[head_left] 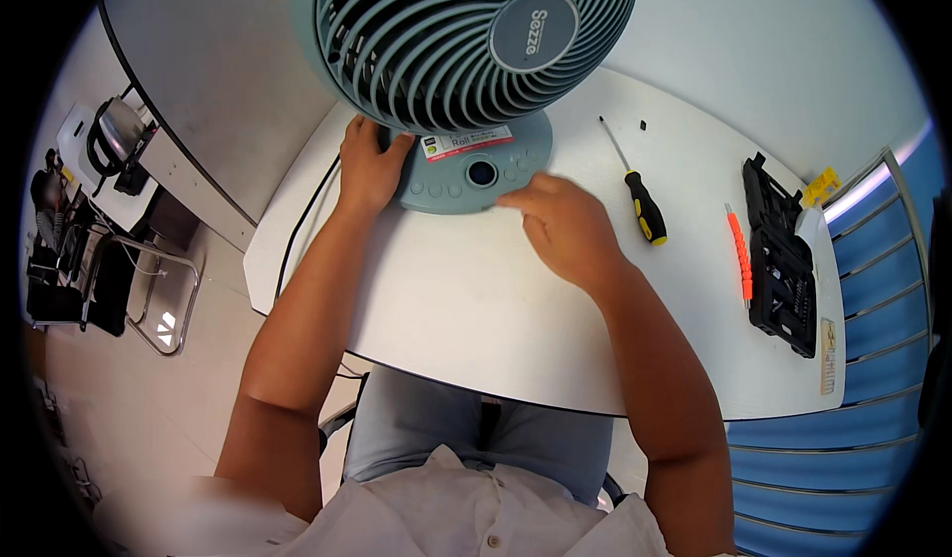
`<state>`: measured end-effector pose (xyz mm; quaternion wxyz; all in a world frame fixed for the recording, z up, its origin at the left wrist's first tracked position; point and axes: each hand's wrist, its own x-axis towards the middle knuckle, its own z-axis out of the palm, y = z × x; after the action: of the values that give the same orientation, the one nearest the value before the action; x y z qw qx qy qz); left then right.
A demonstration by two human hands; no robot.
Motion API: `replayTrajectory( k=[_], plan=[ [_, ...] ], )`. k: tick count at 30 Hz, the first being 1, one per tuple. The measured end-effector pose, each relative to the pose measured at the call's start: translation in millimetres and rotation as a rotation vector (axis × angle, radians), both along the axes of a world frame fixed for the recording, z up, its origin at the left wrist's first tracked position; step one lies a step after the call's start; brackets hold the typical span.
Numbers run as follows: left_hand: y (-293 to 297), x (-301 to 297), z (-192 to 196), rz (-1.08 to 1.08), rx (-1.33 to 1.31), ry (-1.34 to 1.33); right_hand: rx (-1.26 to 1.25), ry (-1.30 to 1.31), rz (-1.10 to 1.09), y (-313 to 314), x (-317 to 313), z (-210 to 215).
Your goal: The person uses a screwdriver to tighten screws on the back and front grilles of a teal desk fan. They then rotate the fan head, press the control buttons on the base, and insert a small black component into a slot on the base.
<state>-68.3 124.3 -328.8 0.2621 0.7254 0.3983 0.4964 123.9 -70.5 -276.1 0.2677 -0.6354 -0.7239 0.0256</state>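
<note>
A grey-green fan (456, 51) with a curved-blade grille stands on a white table. On its base (451, 188) are a round dark display, several round buttons and a red-and-white label. My left hand (374, 167) grips the base's left side, the thumb over its top and the other fingers along the edge. At the base's right front, my right hand (570, 225) stretches its index finger to the edge near the buttons, its other fingers bent and partly hidden. I see nothing held in it. Whether the fingertip presses a button I cannot tell.
Right of the fan lies a black-and-yellow screwdriver (645, 205), with a small black piece (643, 125) beyond. Farther right are an orange flexible shaft (739, 259) and an open black tool case (783, 269). A black cable (302, 225) runs along the left. Metal railings (883, 309) border the right side.
</note>
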Motion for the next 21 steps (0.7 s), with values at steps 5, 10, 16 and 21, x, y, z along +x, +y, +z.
replayTrajectory(
  k=[5,10,16,21],
  plan=[
    [0.9,1.2,-0.1,-0.021,0.016,-0.019,-0.226,-0.146,0.029,-3.4,-5.4,-0.2],
    [1.3,1.0,-1.3,-0.004,0.025,-0.025,-0.301,-0.224,0.014,-5.4,-7.3,7.4],
    [-3.2,1.6,2.8,0.000,0.029,-0.017,-0.349,-0.227,0.013,-6.8,-9.5,7.1],
    [3.6,0.4,-3.7,-0.013,0.018,-0.041,-0.314,-0.195,0.028,-8.2,-10.3,5.6]
  ],
)
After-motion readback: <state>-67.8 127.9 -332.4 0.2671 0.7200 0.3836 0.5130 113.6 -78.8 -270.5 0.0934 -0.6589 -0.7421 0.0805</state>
